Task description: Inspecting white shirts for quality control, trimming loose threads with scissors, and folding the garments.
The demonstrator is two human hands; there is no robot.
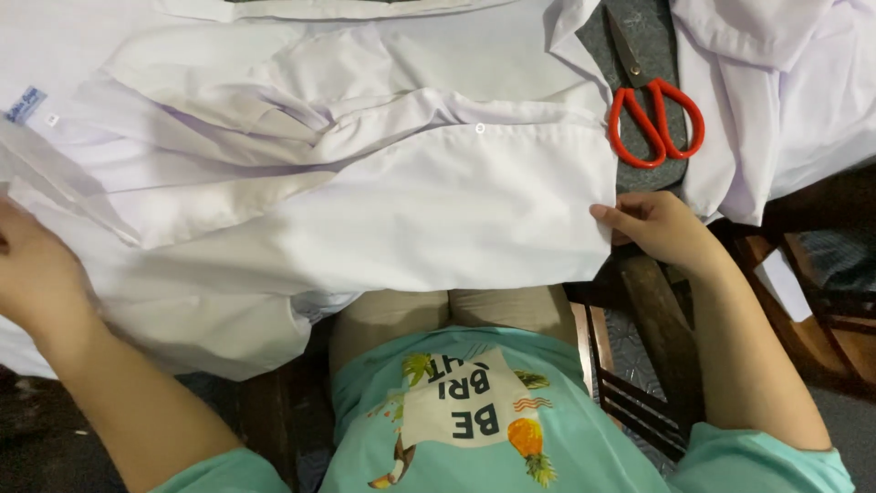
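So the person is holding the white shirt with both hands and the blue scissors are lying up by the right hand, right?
Not quite: the scissors have red handles, not blue. The head view shows them lying above the right hand, and both that hand and the left hand are on the white shirt.

One white garment (365,210), one scissors (655,114)

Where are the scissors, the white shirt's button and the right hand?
scissors (655,121): head view, on the red handle loops.
button (480,130): head view, on the small white button at the shirt's front edge.
right hand (659,228): head view, on the back of the hand, at the shirt's edge.
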